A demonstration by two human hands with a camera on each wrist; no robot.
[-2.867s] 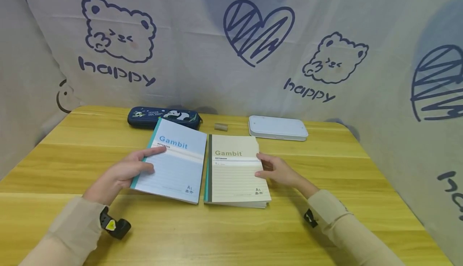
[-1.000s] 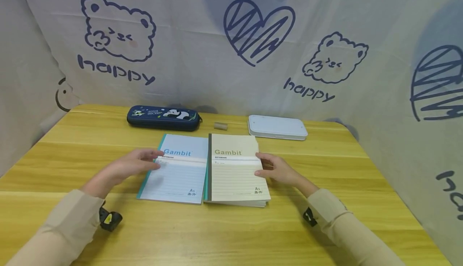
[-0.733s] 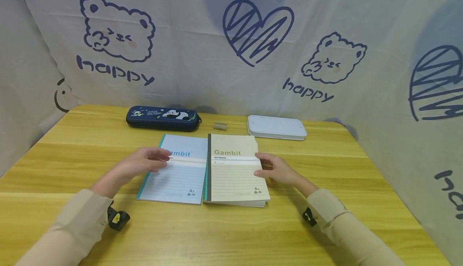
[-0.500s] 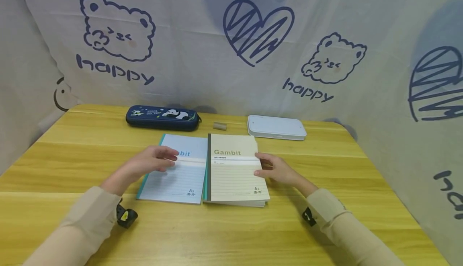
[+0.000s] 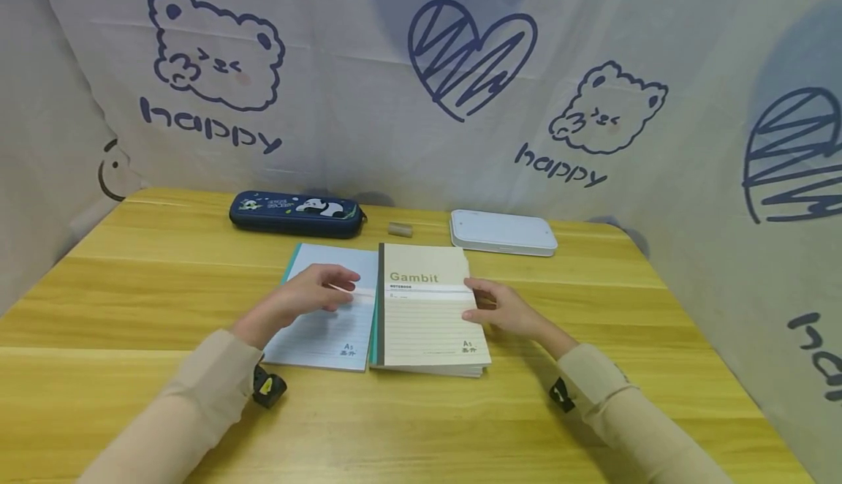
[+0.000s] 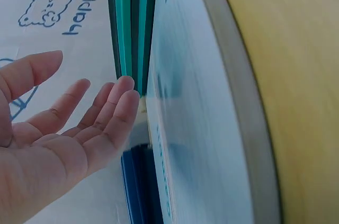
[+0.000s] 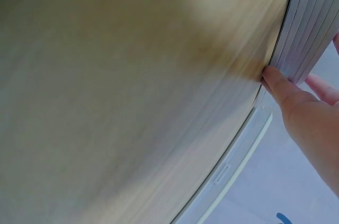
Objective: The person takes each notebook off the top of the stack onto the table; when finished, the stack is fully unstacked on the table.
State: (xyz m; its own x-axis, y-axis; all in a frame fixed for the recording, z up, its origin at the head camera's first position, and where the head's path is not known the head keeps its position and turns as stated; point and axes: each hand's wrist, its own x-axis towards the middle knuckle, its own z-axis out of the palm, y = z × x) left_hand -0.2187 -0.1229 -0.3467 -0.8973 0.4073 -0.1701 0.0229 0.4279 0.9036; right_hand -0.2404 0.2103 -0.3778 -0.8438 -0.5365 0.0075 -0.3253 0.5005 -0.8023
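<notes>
A blue Gambit notebook with a teal spine lies flat on the table. Over its middle hovers my left hand, fingers loosely bent and holding nothing; its palm and spread fingers show in the left wrist view. Right beside that notebook is a stack topped by a cream Gambit notebook with a dark spine. Teal spines of the stack rise beyond my left fingertips in the left wrist view. My right hand touches the stack's right side with relaxed fingers, against the layered page edges.
Behind the notebooks are a navy panda pencil case, a small brownish cylinder and a flat white case. All stand on a wooden table. A printed white curtain hangs along the far edge.
The blue notebook, earlier tilted in my left hand, now lies flat beside the stack. My left hand has let go and moved right across it. My right hand stays at the stack.
</notes>
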